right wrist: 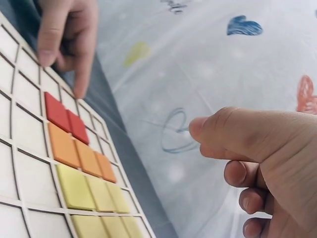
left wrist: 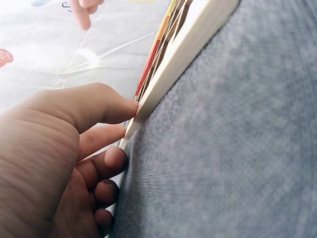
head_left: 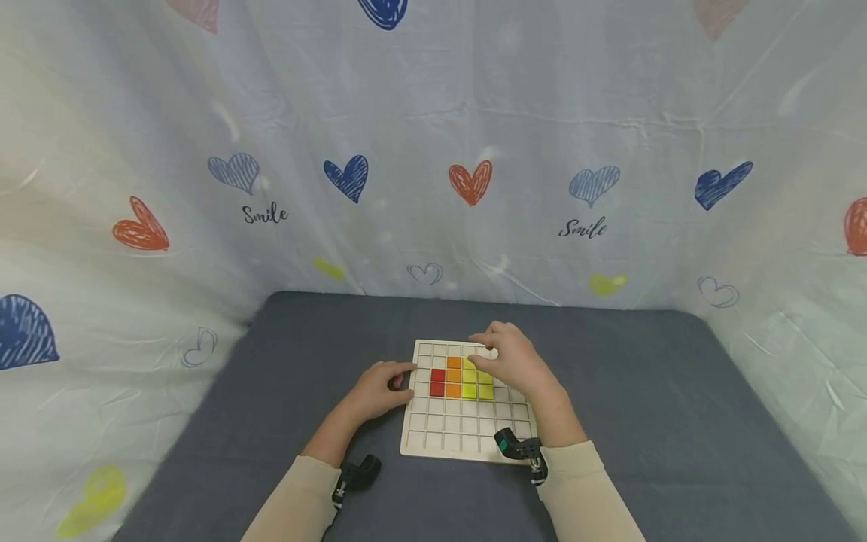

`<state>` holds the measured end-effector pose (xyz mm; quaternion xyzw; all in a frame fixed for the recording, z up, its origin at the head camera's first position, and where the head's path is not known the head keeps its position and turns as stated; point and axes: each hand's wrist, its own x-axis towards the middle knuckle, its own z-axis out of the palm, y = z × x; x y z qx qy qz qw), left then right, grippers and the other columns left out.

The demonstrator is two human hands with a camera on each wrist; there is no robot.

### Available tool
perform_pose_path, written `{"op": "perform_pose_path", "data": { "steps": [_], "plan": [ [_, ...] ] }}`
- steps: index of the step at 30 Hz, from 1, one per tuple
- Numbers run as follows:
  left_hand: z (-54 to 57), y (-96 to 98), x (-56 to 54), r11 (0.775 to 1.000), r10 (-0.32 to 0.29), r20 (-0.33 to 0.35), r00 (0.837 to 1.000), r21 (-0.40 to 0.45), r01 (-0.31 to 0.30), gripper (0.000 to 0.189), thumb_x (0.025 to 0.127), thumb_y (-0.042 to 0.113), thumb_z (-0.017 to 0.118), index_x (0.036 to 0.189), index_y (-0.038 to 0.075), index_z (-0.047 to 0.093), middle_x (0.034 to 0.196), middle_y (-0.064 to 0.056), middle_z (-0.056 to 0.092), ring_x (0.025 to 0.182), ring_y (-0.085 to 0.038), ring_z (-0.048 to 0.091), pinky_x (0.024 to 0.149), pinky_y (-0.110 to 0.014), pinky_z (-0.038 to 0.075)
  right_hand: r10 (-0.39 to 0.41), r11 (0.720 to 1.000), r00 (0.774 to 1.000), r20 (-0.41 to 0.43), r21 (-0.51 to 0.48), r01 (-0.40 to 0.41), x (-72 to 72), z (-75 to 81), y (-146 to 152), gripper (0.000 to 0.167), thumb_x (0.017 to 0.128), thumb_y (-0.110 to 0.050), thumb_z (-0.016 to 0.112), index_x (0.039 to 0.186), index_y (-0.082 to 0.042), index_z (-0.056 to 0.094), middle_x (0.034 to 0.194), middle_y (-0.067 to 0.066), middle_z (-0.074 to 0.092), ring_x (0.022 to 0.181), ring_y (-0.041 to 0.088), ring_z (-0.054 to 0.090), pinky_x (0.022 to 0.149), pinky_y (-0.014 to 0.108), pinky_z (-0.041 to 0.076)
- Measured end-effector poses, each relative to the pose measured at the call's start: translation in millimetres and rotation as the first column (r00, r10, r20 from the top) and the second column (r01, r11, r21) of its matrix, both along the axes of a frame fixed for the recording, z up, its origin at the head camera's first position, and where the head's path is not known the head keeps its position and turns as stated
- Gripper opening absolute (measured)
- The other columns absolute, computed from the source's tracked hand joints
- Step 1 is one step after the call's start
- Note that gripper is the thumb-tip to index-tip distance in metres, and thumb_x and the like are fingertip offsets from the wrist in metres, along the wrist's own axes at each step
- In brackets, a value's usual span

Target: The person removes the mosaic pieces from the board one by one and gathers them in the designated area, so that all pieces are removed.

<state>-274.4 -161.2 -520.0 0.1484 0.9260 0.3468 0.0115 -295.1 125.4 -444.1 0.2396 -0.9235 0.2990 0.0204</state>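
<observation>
Left hand at the left edge of the gridded board, my thumb and forefinger spread, tips touching the rim. Right hand above the board's far part, near the yellow tiles, my thumb and forefinger parted. Board flat on grey counter; red tiles leftmost, orange tiles between red and yellow.

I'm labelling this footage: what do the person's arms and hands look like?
Plain beige sleeves leave the left hand and right hand bare, without gloves. An angular black camera sits at each sleeve's end; the right one bears a green patch.
</observation>
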Motion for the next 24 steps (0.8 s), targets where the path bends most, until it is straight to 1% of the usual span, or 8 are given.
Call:
{"op": "perform_pose_path", "data": {
  "steps": [5,10,14,17,21,24],
  "plan": [
    [-1.0,0.1,0.0,1.0,0.0,-0.008,1.0,0.001,0.0,0.047,0.09,0.017,0.078,0.135,0.01,0.068,0.076,0.003,0.047,0.075,-0.015,0.042,0.073,-0.037,0.036,0.006,1.0,1.0,0.003,0.02,-0.007,-3.3,-10.3,-10,0.04,0.096,-0.027,0.075,0.13,-0.007,0.072,0.089,-0.003,0.049,0.084,0.019,0.041,0.069,0.036,0.038],
    [-0.5,-0.1,0.7,1.0,-0.001,-0.008,1.0,0.004,0.001,0.046,0.09,0.017,0.078,0.135,0.01,0.068,0.075,0.003,0.047,0.075,-0.015,0.042,0.072,-0.037,0.036,-0.008,1.0,1.0,0.014,0.03,0.007,-5.6,-22.6,-20,0.037,0.096,-0.025,0.075,0.128,-0.006,0.073,0.09,-0.001,0.049,0.083,0.02,0.039,0.07,0.036,0.036],
    [1.7,-0.3,1.5,1.0,0.003,-0.001,1.0,0.006,-0.003,0.046,0.09,0.017,0.078,0.135,0.01,0.068,0.075,0.003,0.048,0.075,-0.016,0.042,0.072,-0.037,0.036,0.001,0.995,0.999,-0.033,0.096,0.002,-7.6,-33.2,-27,0.036,0.096,-0.024,0.074,0.127,-0.006,0.074,0.092,0.001,0.052,0.083,0.02,0.039,0.071,0.036,0.036],
    [2.6,-0.3,2.0,1.0,0.006,0.002,1.0,0.004,-0.006,0.046,0.09,0.017,0.077,0.135,0.01,0.068,0.076,0.003,0.048,0.075,-0.015,0.042,0.072,-0.037,0.036,-0.003,0.989,0.997,-0.071,0.151,0.014,-9.4,-39.8,-32,0.037,0.096,-0.025,0.073,0.128,-0.006,0.073,0.095,0.003,0.054,0.082,0.021,0.039,0.072,0.036,0.035],
    [3.7,0.2,2.7,1.0,0.003,0.004,1.0,0.0,-0.003,0.047,0.09,0.017,0.077,0.136,0.01,0.068,0.077,0.003,0.048,0.075,-0.015,0.042,0.071,-0.036,0.036,-0.019,0.979,0.994,-0.106,0.2,0.04,-10.2,-47.6,-34,0.035,0.099,-0.026,0.07,0.128,-0.006,0.073,0.096,0.005,0.054,0.081,0.021,0.038,0.071,0.036,0.034],
    [4.0,0.3,2.7,1.0,0.001,0.004,1.0,0.0,-0.001,0.047,0.09,0.017,0.078,0.136,0.01,0.068,0.077,0.003,0.048,0.075,-0.015,0.042,0.071,-0.036,0.036,-0.022,0.976,0.992,-0.124,0.214,0.049,-10.4,-51.8,-35,0.031,0.099,-0.024,0.069,0.124,-0.006,0.075,0.095,0.004,0.053,0.081,0.021,0.038,0.072,0.036,0.034]
  ]
}}
